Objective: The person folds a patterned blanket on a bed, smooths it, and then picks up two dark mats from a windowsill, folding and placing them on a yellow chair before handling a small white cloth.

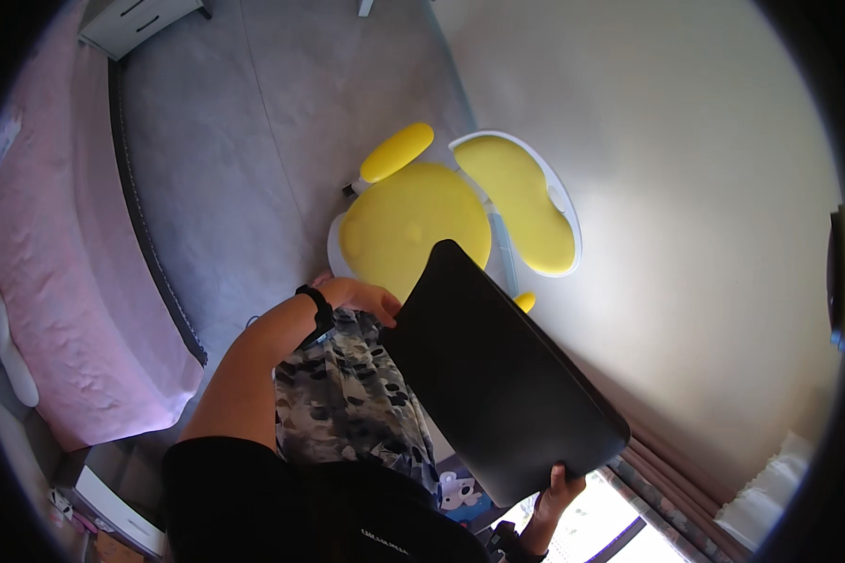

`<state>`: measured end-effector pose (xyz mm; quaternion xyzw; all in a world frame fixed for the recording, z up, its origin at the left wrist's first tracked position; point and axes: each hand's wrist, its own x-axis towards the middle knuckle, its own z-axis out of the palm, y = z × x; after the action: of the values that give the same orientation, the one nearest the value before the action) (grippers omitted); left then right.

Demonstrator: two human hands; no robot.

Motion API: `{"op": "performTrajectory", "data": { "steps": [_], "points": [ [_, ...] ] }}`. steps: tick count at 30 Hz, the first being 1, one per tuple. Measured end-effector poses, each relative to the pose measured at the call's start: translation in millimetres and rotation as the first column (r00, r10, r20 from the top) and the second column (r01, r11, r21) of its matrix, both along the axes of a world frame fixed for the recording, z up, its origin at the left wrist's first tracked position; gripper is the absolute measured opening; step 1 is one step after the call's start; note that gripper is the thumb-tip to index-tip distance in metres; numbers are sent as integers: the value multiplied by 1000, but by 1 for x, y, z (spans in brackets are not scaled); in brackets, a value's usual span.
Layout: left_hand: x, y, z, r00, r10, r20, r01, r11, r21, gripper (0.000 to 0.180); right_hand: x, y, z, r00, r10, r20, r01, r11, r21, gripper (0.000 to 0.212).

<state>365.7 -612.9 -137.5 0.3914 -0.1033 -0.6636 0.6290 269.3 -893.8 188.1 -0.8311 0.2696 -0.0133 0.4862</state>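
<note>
A large black flat rectangular thing with rounded corners [502, 375] is held tilted in front of my body; its exact kind I cannot make out. My left hand [361, 296], with a black band on the wrist, grips its left edge, the fingers partly hidden. Its lower right corner is in my right hand [556, 502], the thumb on the upper face and the other fingers out of sight underneath. Beyond it stands a yellow chair, its round seat [413, 220] partly covered by the black thing's far corner.
The chair's yellow backrest [521, 202] is close to the pale wall [685, 206], and a yellow armrest [399, 152] sticks out on the far side. At left is a bed with pink bedding [75, 310]. Grey floor [216, 169] lies between bed and chair. Pink curtains [676, 479] hang at lower right.
</note>
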Motion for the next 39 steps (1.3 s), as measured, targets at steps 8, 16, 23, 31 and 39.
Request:
{"op": "performTrajectory", "data": {
  "steps": [8,16,23,31,39],
  "points": [
    [-38,-47,26,902,414,-121,-333,847,414,39,42,-57,-72,982,122,-141,-130,990,-50,16],
    [-32,-73,-17,957,262,-127,-171,858,485,54,53,-43,-58,959,184,-216,-165,981,101,11],
    [13,-88,18,788,601,-131,-605,796,12,76,34,-28,-4,772,630,-88,-635,771,-43,15],
    [26,-65,35,801,599,11,-573,772,-276,65,2,-8,41,856,517,-13,-514,849,-122,11],
    [22,-67,70,641,745,-181,-756,575,-312,63,-14,-3,48,941,312,130,-291,943,-161,14]
  ]
}}
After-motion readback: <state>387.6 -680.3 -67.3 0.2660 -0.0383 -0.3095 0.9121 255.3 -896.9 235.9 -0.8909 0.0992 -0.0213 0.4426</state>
